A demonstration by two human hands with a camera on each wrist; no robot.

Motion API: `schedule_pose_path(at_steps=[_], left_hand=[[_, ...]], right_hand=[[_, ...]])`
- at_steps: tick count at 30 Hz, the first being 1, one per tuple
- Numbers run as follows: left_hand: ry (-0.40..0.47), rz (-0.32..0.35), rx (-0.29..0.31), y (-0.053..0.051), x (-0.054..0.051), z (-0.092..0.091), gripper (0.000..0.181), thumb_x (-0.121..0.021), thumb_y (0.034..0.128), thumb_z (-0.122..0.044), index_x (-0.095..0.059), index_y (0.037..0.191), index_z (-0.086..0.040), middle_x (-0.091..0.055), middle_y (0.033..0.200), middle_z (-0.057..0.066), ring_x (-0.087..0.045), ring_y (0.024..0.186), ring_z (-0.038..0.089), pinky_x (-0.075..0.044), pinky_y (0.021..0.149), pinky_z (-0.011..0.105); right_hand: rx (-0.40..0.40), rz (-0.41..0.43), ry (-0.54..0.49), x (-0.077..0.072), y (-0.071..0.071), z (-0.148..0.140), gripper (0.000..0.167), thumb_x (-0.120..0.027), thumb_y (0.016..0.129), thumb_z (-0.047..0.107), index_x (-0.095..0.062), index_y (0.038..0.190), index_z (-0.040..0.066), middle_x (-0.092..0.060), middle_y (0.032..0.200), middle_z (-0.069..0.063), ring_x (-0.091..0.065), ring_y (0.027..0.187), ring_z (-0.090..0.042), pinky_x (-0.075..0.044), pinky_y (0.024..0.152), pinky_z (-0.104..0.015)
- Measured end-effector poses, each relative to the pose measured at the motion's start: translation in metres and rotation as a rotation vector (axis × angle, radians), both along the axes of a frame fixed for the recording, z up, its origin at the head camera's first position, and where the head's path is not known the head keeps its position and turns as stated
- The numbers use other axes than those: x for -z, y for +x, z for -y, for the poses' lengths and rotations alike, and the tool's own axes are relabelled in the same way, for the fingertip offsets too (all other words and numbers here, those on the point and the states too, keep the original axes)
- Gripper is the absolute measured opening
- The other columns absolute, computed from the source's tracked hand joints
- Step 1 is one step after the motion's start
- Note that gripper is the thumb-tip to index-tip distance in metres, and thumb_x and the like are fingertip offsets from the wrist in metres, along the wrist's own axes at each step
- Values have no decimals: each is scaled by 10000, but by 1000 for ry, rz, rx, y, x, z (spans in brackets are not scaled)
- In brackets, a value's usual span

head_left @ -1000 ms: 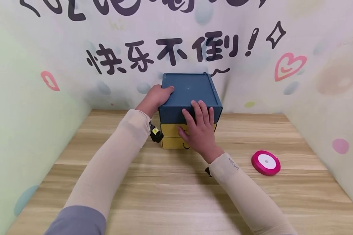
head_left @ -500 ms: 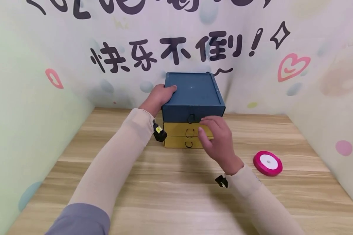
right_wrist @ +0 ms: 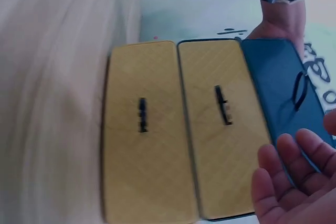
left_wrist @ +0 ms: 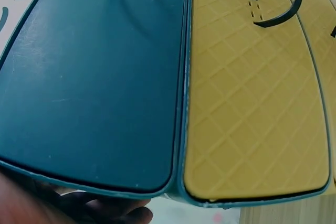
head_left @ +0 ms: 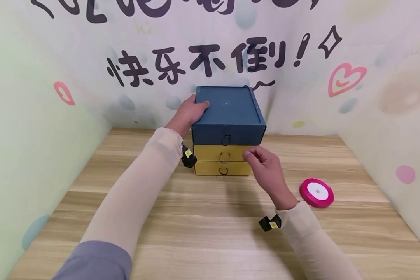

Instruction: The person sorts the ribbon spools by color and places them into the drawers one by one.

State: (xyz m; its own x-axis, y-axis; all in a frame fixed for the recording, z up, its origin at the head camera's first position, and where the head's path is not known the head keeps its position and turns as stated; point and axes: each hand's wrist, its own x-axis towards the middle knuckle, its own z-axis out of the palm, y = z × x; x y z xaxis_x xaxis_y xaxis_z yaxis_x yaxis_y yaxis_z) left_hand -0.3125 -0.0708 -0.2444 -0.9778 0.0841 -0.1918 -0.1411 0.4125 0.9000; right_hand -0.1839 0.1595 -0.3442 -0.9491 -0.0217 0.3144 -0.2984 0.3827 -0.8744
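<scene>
A small storage drawer unit (head_left: 227,105) stands at the back of the table, with a blue top and blue upper drawer (head_left: 210,135). Below it sit two yellow drawers (head_left: 206,153), each with a black loop handle (left_wrist: 283,3); all the drawers look pushed in. My left hand (head_left: 189,112) holds the unit's upper left edge, thumb on the top and fingers down the side. In front of the yellow drawers' right end is my right hand (head_left: 267,167), fingers loosely curled and holding nothing. The right wrist view shows its fingers (right_wrist: 286,166) apart from the handles.
A spool of bright pink ribbon (head_left: 316,193) lies on the wooden table (head_left: 196,225) to the right of my right hand. Printed walls (head_left: 301,101) close in the table behind and on both sides.
My right hand has left the front of the blue drawer and moved down and to the right, its fingers curling loosely. The left hand stays on the unit's edge.
</scene>
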Motion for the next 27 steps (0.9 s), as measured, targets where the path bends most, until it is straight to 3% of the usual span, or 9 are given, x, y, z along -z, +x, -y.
schedule_pose_path(at_steps=[7,12,16,21,27], left_hand=[[36,-1,-5,-1,2,1,667,-480,1041,-391,-157,1608,-256,-246,1623,21,-310,1442,244,-309,1137,408],[63,5,-16,-2,3,1,664,-489,1038,-386,-169,1606,-261,-256,1618,25,-316,1438,250,-308,1137,415],[58,16,-27,-2,4,1,662,-491,1037,-389,-175,1605,-263,-264,1615,24,-320,1435,251,-310,1136,415],[57,20,-30,-2,3,1,671,-499,1034,-391,-174,1606,-260,-260,1617,28,-314,1438,255,-304,1140,418],[56,20,-29,-2,1,1,668,-498,1033,-397,-177,1605,-271,-261,1616,22,-318,1437,252,-306,1139,419]], right_hand=[[-73,322,-130,20,-12,-1,301,-513,1027,204,-642,1094,-60,-637,1119,-225,-629,993,-287,-540,826,-342],[-156,507,-237,33,-21,-2,372,-472,1042,235,-582,1185,-90,-614,1159,-239,-619,1031,-330,-530,878,-446],[-211,656,-358,46,-27,-2,382,-460,1033,231,-561,1194,-100,-650,1120,-211,-654,972,-306,-551,817,-384],[-254,758,-443,60,-30,2,354,-473,1007,223,-583,1147,-83,-675,1129,-216,-695,877,-242,-571,770,-341],[-330,817,-419,68,-31,13,493,-403,1043,318,-528,1267,-104,-676,1135,-193,-699,911,-243,-565,777,-318]])
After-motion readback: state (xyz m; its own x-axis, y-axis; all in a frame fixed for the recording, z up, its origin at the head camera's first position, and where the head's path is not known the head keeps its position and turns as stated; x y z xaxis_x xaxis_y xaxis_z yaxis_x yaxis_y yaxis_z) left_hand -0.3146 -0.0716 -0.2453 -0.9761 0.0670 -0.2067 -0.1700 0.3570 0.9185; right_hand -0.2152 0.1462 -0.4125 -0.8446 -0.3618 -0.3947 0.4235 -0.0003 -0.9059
